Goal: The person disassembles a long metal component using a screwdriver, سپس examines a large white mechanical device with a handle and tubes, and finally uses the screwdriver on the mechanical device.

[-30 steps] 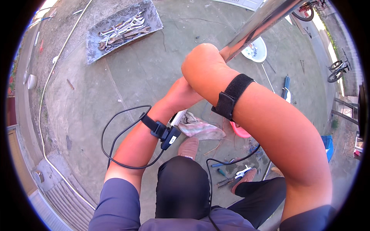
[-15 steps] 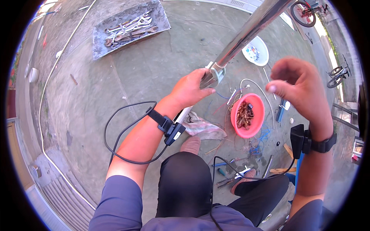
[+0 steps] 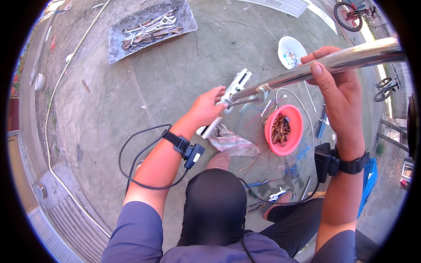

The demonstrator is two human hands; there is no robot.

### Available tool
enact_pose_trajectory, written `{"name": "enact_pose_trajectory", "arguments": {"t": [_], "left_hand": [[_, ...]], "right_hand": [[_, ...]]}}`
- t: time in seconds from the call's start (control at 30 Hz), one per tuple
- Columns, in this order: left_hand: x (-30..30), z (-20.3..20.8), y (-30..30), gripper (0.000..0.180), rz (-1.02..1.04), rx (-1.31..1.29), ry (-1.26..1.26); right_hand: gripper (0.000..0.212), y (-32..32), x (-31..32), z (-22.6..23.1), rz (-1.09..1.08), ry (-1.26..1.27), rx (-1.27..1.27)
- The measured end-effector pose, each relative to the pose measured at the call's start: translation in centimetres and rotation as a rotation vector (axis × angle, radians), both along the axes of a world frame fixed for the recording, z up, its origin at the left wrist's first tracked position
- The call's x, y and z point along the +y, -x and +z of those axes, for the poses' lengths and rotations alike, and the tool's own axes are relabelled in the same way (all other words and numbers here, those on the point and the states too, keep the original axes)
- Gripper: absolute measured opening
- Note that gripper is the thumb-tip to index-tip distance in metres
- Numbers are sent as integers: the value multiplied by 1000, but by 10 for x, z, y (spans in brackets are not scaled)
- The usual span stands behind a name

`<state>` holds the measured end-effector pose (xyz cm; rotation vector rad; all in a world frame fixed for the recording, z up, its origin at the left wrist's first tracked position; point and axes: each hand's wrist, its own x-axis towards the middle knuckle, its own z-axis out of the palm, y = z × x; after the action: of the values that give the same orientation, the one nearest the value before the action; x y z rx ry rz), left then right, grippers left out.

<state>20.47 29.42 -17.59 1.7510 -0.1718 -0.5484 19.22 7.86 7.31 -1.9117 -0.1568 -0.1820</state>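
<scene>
- I see the metal pole [image 3: 355,56] aloft, running from the left of the pink basin [image 3: 297,127], past its far side, to well out on its right.
- The right hand [image 3: 337,81], on the basin's right and farther off, is clamped on the pole, thumb across the near face and fingers behind.
- The left hand [image 3: 206,107], left of the basin, touches the white rail [image 3: 238,84] by the pole's lower end; I cannot tell how firmly those fingers close. The hands are well apart.
- Done, as far as I can judge: pole and rail meet at a joint left of the basin, and a thin grey strut [image 3: 245,102] reaches from that joint along the pole's near side.
- Left, in my judgement: pole and rail stand at an angle to each other, with both hands on the piece, so I read the handling as unfinished. I cannot see whether the joint is locked or loose.
- Neither hand shows me a tool. The wrenches [image 3: 153,31] lie in a grey tray [image 3: 186,23], well apart from the basin on its far left side.
- A striped cloth [image 3: 234,146] lies just left of the basin, by the rail's near end; a white basin [image 3: 299,45] stands beyond the pink one.
</scene>
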Motion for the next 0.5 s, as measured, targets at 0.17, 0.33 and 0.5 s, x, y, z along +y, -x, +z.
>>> {"name": "enact_pose_trajectory", "arguments": {"t": [0.17,0.33,0.5], "left_hand": [[34,-26,23,54,215,150,-120],[47,-27,45,53,311,229,-56],[53,1,59,53,326,186,13]], "right_hand": [[19,11,-13,6,-36,74,60],[18,16,-14,2,-74,80,79],[24,17,-14,4,-171,140,129]]}}
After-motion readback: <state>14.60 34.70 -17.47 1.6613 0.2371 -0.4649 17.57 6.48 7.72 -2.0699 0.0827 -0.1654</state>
